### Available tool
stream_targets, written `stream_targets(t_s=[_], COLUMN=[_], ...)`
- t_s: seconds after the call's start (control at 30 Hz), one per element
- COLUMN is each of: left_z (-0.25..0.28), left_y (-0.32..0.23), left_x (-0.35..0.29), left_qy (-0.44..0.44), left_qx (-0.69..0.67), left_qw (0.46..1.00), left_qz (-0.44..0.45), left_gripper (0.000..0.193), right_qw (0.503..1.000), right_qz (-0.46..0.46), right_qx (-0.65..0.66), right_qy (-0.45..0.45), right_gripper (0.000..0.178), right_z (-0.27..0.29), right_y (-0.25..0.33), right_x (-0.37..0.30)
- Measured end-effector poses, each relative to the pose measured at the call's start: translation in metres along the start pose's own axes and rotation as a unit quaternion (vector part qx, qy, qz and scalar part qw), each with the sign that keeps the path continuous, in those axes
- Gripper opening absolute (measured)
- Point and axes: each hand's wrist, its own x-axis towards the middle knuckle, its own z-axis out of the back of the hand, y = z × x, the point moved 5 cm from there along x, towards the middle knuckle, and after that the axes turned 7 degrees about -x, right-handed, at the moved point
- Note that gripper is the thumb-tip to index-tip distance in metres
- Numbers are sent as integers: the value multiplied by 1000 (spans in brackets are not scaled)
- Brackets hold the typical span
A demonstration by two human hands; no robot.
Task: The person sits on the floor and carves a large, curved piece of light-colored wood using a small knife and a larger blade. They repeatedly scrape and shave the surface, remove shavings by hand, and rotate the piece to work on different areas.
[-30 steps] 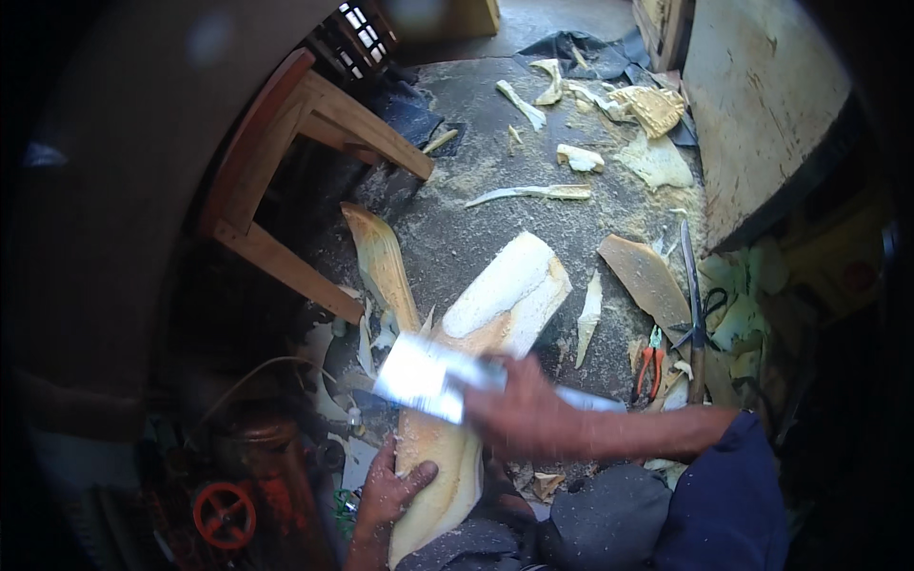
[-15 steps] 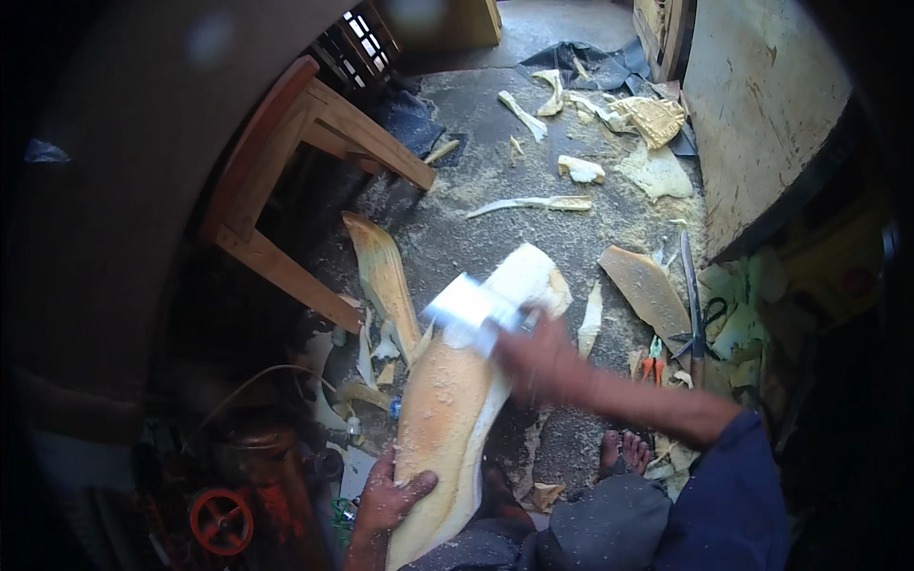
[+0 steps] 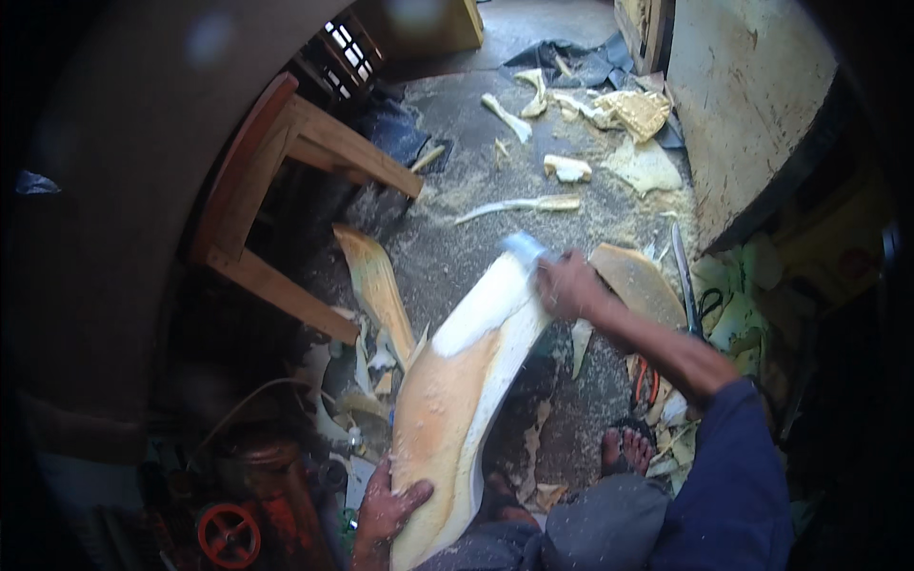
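Observation:
A long curved foam piece [image 3: 447, 400], tan on its lower part and white at the far end, slants up from my lap. My left hand [image 3: 393, 506] grips its near left edge, thumb lying over the top face. At the far tip, my right hand [image 3: 568, 285] is closed on a pale flat rectangular piece [image 3: 525, 249]. Motion blurs that piece, and its kind cannot be made out. It is at the white end of the foam. Crumbs of foam dot the tan surface.
Foam offcuts [image 3: 568, 168] and dust litter the dark floor. A wooden frame with legs [image 3: 286, 295] stands at left, above a red handwheel [image 3: 228, 535]. To the right are a long blade-like tool [image 3: 682, 271], orange-handled pliers [image 3: 647, 381] and a pale panel [image 3: 752, 105].
My right hand has slid the pale flat piece away from me and to the right, from the foam's middle to its far tip. My left hand keeps its hold.

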Motion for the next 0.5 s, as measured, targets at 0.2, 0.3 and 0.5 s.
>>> stream_targets(t_s=[0.2, 0.3, 0.5], left_z=[2, 3, 4], left_y=[2, 1, 2], left_x=[6, 6, 2], left_qy=[1, -4, -4], left_qx=[-4, -2, -2], left_qw=[1000, 1000, 1000], left_qz=[1, -19, -14], left_gripper=[73, 74, 74], right_qw=[999, 999, 986], right_qz=[-31, 3, -112], right_qx=[19, -28, 104], right_qy=[10, 29, 64], right_gripper=[40, 41, 57], right_z=[0, -23, -8], right_y=[1, 20, 2], right_x=[-13, -24, -20])
